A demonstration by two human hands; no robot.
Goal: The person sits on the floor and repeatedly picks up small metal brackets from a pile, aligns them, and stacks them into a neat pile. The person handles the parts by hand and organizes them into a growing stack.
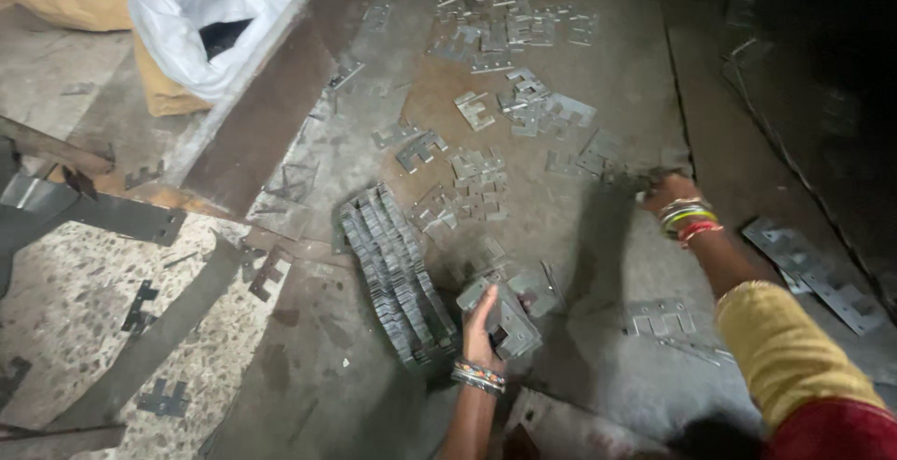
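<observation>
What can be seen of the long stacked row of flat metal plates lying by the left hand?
The long row of flat grey stamped metal plates lies on the dusty metal floor sheet, its pieces packed edge-on like leaning cards in a slightly curved band. The plates look dull, thin and notched. Its near end sits beside the left hand, which holds a small stack of similar plates; actual contact with the row is unclear.

Dull grey stamped metal plates (397, 278), rusty matt steel sheet (598, 236); speckled rough stone floor (65, 301); glossy white plastic sack (201, 12)
</observation>
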